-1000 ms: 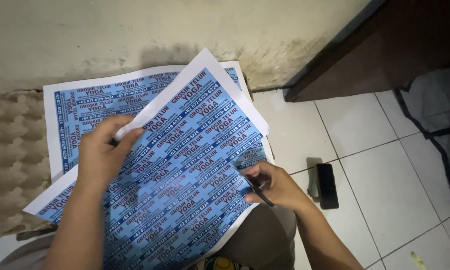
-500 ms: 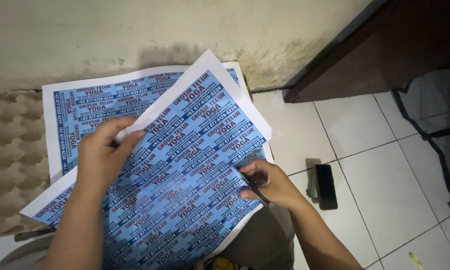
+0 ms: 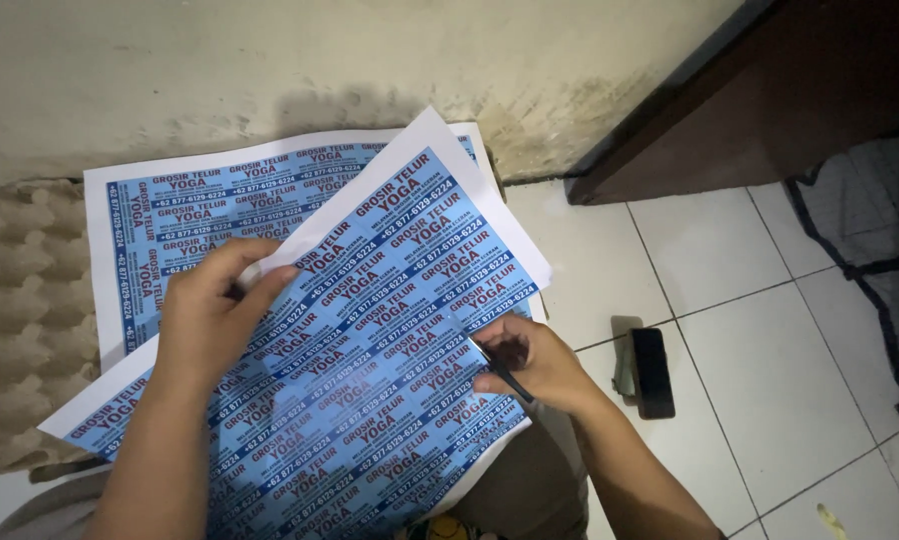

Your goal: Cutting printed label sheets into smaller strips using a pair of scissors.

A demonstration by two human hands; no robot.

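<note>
At the blue label-printed paper sheet's four-o'clock edge, the right hand grips dark scissors, apparently mid-cut; the left hand pinches the sheet, which needs holding taut.

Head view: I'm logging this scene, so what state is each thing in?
Top blue printed label sheet: tilted, held by both hands, being cut at its right edge.
Lower blue printed sheet: flat, partly covered.
Left hand: pinching the top sheet.
Right hand: gripping dark scissors.
Black phone: lying on white tiles, screen dark.
</note>
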